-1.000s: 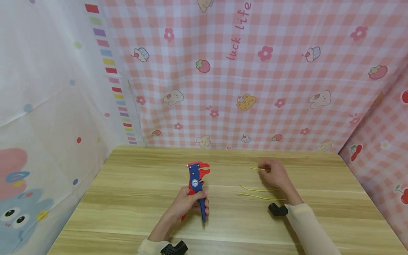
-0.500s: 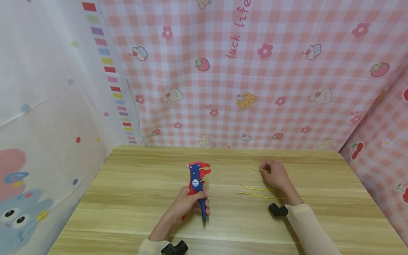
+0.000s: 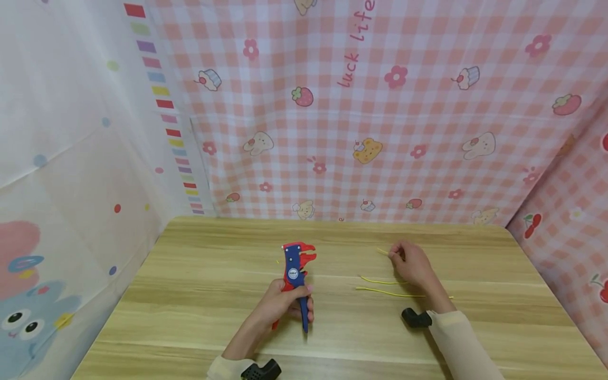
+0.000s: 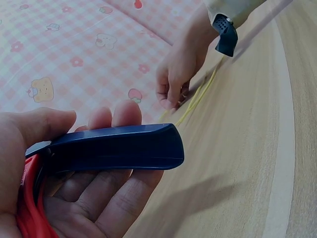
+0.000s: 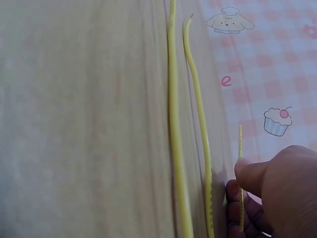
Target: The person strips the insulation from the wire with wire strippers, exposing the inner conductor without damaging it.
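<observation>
My left hand (image 3: pixel 280 305) grips a wire stripper (image 3: pixel 292 258) by its red and blue handles. Its red jaws point right, away from the palm, with a gap between them. In the left wrist view the blue handle (image 4: pixel 119 148) lies across the curled fingers, the thumb along its top. At the back right, my right hand (image 3: pixel 412 264) pinches a short yellow wire (image 5: pixel 240 141) between thumb and fingers, one end sticking out leftward. Two more yellow wires, a farther one (image 3: pixel 380 281) and a nearer one (image 3: pixel 387 293), lie beside that hand, partly under its wrist. The farther wire has a thin bare tip.
A tiny yellow scrap (image 3: pixel 277 262) lies left of the stripper on the wooden table (image 3: pixel 190 295). Checked cloth (image 3: pixel 332 121) hangs behind the table's back edge, with more cloth at both sides. A black wrist device (image 3: pixel 416 317) sits at the right sleeve.
The right hand has drawn slightly to the right, and less of the pinched wire sticks out, now more tilted. The left hand keeps its hold on the wire stripper, almost still.
</observation>
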A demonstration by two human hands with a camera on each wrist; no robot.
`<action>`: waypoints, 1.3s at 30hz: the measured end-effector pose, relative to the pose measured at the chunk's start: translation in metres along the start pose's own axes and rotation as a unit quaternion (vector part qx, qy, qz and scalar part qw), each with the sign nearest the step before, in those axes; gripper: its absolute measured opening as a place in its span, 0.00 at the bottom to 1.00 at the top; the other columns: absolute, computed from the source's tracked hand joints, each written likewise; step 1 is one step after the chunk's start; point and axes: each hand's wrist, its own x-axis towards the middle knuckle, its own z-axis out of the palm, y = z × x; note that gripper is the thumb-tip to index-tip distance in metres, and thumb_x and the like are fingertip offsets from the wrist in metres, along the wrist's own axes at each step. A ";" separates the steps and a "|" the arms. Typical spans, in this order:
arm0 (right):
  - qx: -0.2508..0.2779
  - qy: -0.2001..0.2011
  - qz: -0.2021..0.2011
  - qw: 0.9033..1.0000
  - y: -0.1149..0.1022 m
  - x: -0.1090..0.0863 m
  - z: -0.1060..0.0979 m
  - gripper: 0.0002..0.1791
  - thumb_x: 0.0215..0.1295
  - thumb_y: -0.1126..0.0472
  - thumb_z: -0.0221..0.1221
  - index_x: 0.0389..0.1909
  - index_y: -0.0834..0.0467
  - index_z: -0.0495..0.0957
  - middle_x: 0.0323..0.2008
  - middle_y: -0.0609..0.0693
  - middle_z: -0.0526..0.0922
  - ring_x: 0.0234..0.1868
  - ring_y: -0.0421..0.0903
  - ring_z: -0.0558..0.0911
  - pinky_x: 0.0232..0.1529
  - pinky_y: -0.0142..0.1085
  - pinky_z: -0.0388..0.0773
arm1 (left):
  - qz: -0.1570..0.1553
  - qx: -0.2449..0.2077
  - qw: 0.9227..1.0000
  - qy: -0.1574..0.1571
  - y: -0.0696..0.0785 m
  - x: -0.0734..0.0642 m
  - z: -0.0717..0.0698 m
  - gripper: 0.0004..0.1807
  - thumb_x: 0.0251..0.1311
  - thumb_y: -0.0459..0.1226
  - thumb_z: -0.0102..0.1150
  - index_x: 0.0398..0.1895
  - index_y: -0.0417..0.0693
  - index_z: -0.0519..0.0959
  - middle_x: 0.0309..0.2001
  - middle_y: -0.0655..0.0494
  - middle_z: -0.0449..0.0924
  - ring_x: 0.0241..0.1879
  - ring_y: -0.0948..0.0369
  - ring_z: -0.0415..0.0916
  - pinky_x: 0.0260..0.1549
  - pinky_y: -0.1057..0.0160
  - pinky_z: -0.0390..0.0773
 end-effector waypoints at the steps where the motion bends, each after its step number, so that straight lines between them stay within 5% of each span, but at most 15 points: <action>1: 0.003 -0.001 0.003 1.000 0.000 -0.001 0.000 0.04 0.73 0.65 0.58 0.37 0.61 0.77 0.31 0.54 0.78 0.32 0.46 0.73 0.36 0.38 0.70 | 0.001 0.000 1.000 0.000 0.000 0.000 0.000 0.19 0.72 0.38 0.59 0.51 0.26 0.71 0.27 0.54 0.86 0.26 0.58 0.87 0.37 0.56 0.90; 13: 0.032 -0.013 0.043 0.998 -0.006 -0.008 0.000 0.07 0.76 0.64 0.56 0.46 0.61 0.80 0.38 0.55 0.83 0.40 0.49 0.78 0.43 0.42 0.76 | 0.001 0.001 1.000 0.000 0.000 0.000 0.000 0.21 0.73 0.37 0.56 0.53 0.23 0.70 0.28 0.52 0.86 0.26 0.58 0.87 0.36 0.56 0.90; 20: 0.027 -0.008 0.040 0.999 -0.009 -0.013 -0.002 0.08 0.76 0.62 0.56 0.43 0.59 0.83 0.42 0.56 0.86 0.45 0.51 0.82 0.49 0.48 0.79 | -0.002 0.007 1.000 0.002 0.000 0.000 0.001 0.21 0.73 0.38 0.57 0.53 0.24 0.70 0.29 0.50 0.86 0.27 0.57 0.88 0.37 0.55 0.90; 31: 0.037 0.003 0.021 0.999 -0.016 -0.020 -0.005 0.06 0.74 0.62 0.58 0.41 0.58 0.83 0.39 0.54 0.87 0.41 0.47 0.83 0.43 0.40 0.79 | 0.010 0.024 0.999 -0.028 0.003 -0.001 0.001 0.21 0.74 0.43 0.58 0.47 0.28 0.74 0.29 0.54 0.86 0.29 0.58 0.88 0.42 0.55 0.89; 39: 0.044 0.010 0.032 0.998 -0.024 -0.021 -0.005 0.07 0.75 0.60 0.59 0.40 0.58 0.83 0.36 0.53 0.87 0.38 0.45 0.82 0.39 0.34 0.78 | 0.024 0.023 0.998 -0.053 0.002 -0.003 0.001 0.25 0.75 0.46 0.56 0.51 0.27 0.72 0.32 0.53 0.87 0.32 0.58 0.89 0.46 0.57 0.88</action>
